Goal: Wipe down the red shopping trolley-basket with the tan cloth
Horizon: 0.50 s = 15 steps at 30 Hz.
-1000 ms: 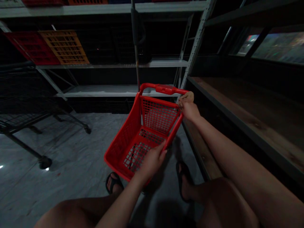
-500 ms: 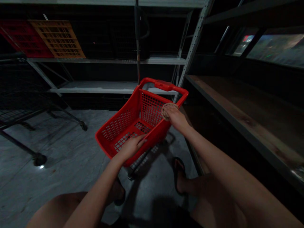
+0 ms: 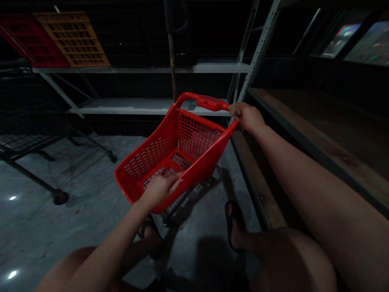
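Observation:
A small red plastic shopping cart (image 3: 199,178) with latticed walls stands in front of me, its handle at the far end. My left hand (image 3: 160,187) grips the near side rim, with the thumb on top and the fingers inside the basket. At the right corner of the handle, my right hand (image 3: 247,116) is wrapped around the bar. A beige cloth (image 3: 232,109) shows in small part under its fingers, pressed against the red plastic. The rest of the cloth is hidden by the hand.
Behind the cart stands a metal shelf rack (image 3: 146,69) with a red crate (image 3: 33,42) and a yellow crate (image 3: 74,40). A dark wheeled cart (image 3: 33,138) is at the left. Wooden shelving (image 3: 328,150) runs along the right. My sandalled feet flank the cart.
My right hand has moved with the cloth from the side rim up to the handle's right corner. My left hand stays on the near rim. The view has shifted slightly.

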Motion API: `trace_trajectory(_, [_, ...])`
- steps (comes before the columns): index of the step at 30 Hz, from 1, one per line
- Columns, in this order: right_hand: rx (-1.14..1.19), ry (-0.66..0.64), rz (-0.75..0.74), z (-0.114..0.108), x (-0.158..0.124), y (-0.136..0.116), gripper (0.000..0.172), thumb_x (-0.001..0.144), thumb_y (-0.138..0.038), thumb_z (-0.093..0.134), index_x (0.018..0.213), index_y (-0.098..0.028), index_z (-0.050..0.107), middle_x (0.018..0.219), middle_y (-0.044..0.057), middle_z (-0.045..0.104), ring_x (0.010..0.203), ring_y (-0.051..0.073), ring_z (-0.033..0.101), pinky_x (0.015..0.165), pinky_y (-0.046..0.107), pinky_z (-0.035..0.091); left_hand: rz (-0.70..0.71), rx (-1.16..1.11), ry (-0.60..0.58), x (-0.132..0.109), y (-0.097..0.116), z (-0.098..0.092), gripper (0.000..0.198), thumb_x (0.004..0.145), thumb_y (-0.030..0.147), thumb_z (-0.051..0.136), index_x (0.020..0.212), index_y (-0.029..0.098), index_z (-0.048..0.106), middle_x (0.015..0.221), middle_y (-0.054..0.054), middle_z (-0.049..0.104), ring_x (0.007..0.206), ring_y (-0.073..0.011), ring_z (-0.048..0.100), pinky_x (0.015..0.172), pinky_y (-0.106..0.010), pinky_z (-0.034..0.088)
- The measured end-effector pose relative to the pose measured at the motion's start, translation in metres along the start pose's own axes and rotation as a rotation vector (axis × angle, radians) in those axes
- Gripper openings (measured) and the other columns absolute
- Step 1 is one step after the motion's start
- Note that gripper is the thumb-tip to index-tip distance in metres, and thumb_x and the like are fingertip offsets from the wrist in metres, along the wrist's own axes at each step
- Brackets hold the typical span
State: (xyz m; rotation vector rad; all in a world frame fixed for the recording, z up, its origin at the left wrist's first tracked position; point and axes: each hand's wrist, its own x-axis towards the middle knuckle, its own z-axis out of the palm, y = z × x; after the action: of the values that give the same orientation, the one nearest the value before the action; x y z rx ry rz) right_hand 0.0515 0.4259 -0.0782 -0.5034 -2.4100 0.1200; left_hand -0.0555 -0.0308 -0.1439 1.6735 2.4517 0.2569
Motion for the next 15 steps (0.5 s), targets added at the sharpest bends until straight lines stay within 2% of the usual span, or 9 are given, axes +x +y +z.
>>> trace_trajectory(3, [0.013, -0.034, -0.038, 0.001, -0.010, -0.021, 0.026, 0.097, -0.020, 0.053, 0.114, -0.018, 0.073, 0.139, 0.016, 0.071, 0.138, 0.031, 0.059, 0.115, 0.049, 0.049, -0.025, 0.117, 0.041, 0.006, -0.025, -0.007, 0.050, 0.112, 0.047, 0.036, 0.144, 0.029, 0.070, 0.105, -0.011, 0.085, 0.094, -0.0269, 0.080, 0.082, -0.032, 0.057])
trace_trajectory(6, [0.002, -0.057, -0.078, -0.001, -0.024, -0.040, 0.023, 0.096, -0.018, 0.050, 0.103, -0.021, 0.072, 0.127, 0.015, 0.074, 0.131, 0.030, 0.061, 0.114, 0.049, 0.050, -0.065, 0.252, 0.059, 0.012, -0.058, -0.015, 0.050, 0.111, 0.050, 0.036, 0.140, 0.028, 0.072, 0.106, -0.013, 0.084, 0.097, -0.0286, 0.079, 0.081, -0.032, 0.055])
trace_trajectory(10, [0.026, -0.047, -0.114, -0.005, -0.047, -0.068, 0.030, 0.096, -0.015, 0.046, 0.108, -0.019, 0.074, 0.120, 0.015, 0.075, 0.125, 0.032, 0.063, 0.118, 0.054, 0.046, -0.156, 0.301, 0.028, 0.019, -0.097, -0.028, 0.049, 0.112, 0.051, 0.038, 0.141, 0.027, 0.069, 0.116, -0.012, 0.082, 0.105, -0.0300, 0.078, 0.083, -0.032, 0.054])
trace_trajectory(13, [0.046, 0.020, -0.122, -0.004, -0.073, -0.093, 0.039, 0.098, -0.015, 0.045, 0.122, -0.017, 0.075, 0.129, 0.014, 0.074, 0.131, 0.032, 0.062, 0.128, 0.055, 0.036, -0.208, 0.218, 0.058, 0.030, -0.106, -0.036, 0.048, 0.113, 0.049, 0.034, 0.130, 0.023, 0.071, 0.125, -0.011, 0.080, 0.115, -0.0282, 0.075, 0.090, -0.031, 0.053])
trace_trajectory(15, [0.058, 0.053, -0.123, -0.001, -0.096, -0.113, 0.045, 0.101, -0.017, 0.043, 0.133, -0.018, 0.073, 0.138, 0.012, 0.073, 0.137, 0.031, 0.060, 0.132, 0.056, 0.032, -0.200, 0.198, 0.095, 0.042, -0.095, -0.039, 0.050, 0.114, 0.049, 0.032, 0.123, 0.020, 0.072, 0.124, -0.012, 0.080, 0.116, -0.0270, 0.074, 0.094, -0.031, 0.052])
